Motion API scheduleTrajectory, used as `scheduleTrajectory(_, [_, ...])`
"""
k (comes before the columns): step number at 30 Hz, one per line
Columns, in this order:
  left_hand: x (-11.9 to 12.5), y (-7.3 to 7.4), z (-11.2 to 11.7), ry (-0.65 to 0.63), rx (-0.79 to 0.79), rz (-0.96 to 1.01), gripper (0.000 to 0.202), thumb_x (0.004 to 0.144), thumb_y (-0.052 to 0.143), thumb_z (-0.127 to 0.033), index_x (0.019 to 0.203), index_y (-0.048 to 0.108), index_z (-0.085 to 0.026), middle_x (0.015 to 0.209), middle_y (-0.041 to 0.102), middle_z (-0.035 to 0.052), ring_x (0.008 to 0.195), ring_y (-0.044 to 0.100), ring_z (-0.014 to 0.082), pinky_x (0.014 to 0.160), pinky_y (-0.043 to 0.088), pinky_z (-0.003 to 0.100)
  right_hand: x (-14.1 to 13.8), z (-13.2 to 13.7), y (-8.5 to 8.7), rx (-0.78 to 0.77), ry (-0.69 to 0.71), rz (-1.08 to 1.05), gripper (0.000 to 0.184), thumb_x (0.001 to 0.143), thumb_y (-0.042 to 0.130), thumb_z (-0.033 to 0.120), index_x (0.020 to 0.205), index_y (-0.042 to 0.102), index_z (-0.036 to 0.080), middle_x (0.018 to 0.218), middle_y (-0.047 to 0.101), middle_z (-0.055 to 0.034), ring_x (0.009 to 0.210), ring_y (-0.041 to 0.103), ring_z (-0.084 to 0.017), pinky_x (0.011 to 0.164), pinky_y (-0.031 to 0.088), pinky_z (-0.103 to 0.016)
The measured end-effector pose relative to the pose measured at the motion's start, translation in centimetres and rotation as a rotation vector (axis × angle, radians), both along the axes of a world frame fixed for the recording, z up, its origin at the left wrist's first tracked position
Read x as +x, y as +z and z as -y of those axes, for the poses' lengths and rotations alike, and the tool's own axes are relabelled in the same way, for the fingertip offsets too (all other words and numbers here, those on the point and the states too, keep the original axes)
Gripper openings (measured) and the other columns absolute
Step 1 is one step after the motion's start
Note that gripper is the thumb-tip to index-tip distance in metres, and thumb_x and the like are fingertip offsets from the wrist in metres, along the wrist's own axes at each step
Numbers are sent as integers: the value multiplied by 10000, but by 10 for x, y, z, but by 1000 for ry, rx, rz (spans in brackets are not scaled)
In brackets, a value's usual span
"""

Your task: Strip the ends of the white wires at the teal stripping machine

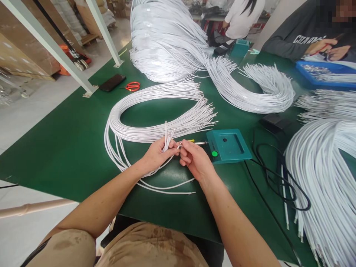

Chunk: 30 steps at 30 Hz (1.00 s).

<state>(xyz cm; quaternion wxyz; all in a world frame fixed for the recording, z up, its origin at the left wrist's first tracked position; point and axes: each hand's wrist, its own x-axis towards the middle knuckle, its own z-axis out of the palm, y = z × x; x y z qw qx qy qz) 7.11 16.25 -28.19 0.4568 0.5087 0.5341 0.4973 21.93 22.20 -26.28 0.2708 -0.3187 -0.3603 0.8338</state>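
white cables (167, 142) gathered in two hands over a green table (69, 148)

at left, a black phone (112, 82) lies near red-handled scissors (132, 86). next comes a looped cable bundle (115, 118), its ends fanned rightward. just in front, the left hand (157, 155) is closed around the few white cables, their tips poking up past the thumb. meeting it, the right hand (194, 157) pinches a cable end (179, 146) between thumb and forefinger, other fingers curled. just right of it sits a teal device (244, 144) with a green button (214, 154). beyond, black cords (263, 172) trail beside a thick cable coil (314, 159); behind it, a co-worker's hands work above a blue tray (308, 77).
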Motion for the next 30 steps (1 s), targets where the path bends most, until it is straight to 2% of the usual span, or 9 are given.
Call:
scheduleTrajectory(4, [-1, 1, -1, 8, -5, 30, 366, 859, 621, -338, 856, 332, -114, 936, 542, 30, 829, 570, 79, 789, 458, 231, 0, 1, 3, 40, -26, 20, 365, 762, 657, 396, 879, 515, 80, 615, 363, 14, 464, 267, -33, 450, 321, -211])
scheduleTrajectory(7, [-2, 0, -1, -3, 13, 23, 349, 860, 626, -354, 902, 378, -113, 938, 542, 32, 843, 576, 93, 821, 462, 255, 0, 2, 4, 98, -40, 62, 420, 758, 651, 465, 844, 520, 75, 637, 378, 3, 481, 288, -32, 470, 350, -223])
scheduleTrajectory(10, [-3, 0, -1, -19, 74, -39, 328, 877, 610, -341, 1099, 473, -141, 939, 543, 20, 836, 569, 89, 853, 459, 262, 0, 2, 4, 131, -63, 89, 397, 717, 697, 417, 859, 562, 72, 656, 410, 1, 485, 300, -21, 480, 364, -216])
scheduleTrajectory(13, [-3, 1, -1, -10, 72, -112, 452, 893, 583, -329, 1308, 479, -184, 935, 562, 13, 849, 575, 78, 875, 449, 229, 0, 2, 5, 160, -84, 135, 401, 676, 721, 388, 887, 610, 66, 634, 441, -2, 485, 332, -25, 481, 381, -210])
scheduleTrajectory(19, [0, 8, 2, -46, 91, -266, 302, 910, 535, -271, 1188, 586, -162, 921, 563, 0, 837, 537, 54, 810, 429, 161, 2, -2, -1, 455, -109, 524, 331, 672, 586, 408, 778, 589, 94, 658, 513, -13, 467, 474, -81, 464, 391, -202])
scheduleTrajectory(23, [-2, 6, 2, -59, 52, -274, 271, 901, 547, -282, 1144, 580, -167, 914, 565, -3, 843, 559, 69, 823, 431, 189, 5, -4, 1, 357, -35, 518, 291, 642, 549, 384, 716, 552, 102, 655, 453, -11, 442, 400, -73, 406, 428, -264])
scheduleTrajectory(26, [-4, 2, 1, -75, 29, -200, 327, 920, 537, -350, 1196, 544, -174, 893, 542, 4, 839, 578, 80, 826, 445, 207, 6, -3, 6, 358, -63, 446, 361, 746, 520, 463, 903, 608, 150, 744, 478, -11, 459, 367, -60, 451, 490, -313])
scheduleTrajectory(28, [-6, 1, 0, -75, 22, -183, 357, 916, 547, -389, 1185, 540, -155, 911, 549, 15, 841, 580, 83, 809, 453, 208, 6, -2, 7, 444, -34, 446, 460, 784, 516, 553, 1057, 614, 195, 882, 548, -9, 508, 430, -58, 518, 523, -298])
scheduleTrajectory(30, [-6, 1, -2, -99, 1, -117, 394, 902, 569, -398, 1195, 526, -137, 919, 554, 28, 832, 571, 84, 752, 462, 203, 6, 0, 4, 564, 5, 487, 442, 782, 552, 536, 1053, 616, 193, 937, 588, -6, 608, 511, -70, 571, 519, -248])
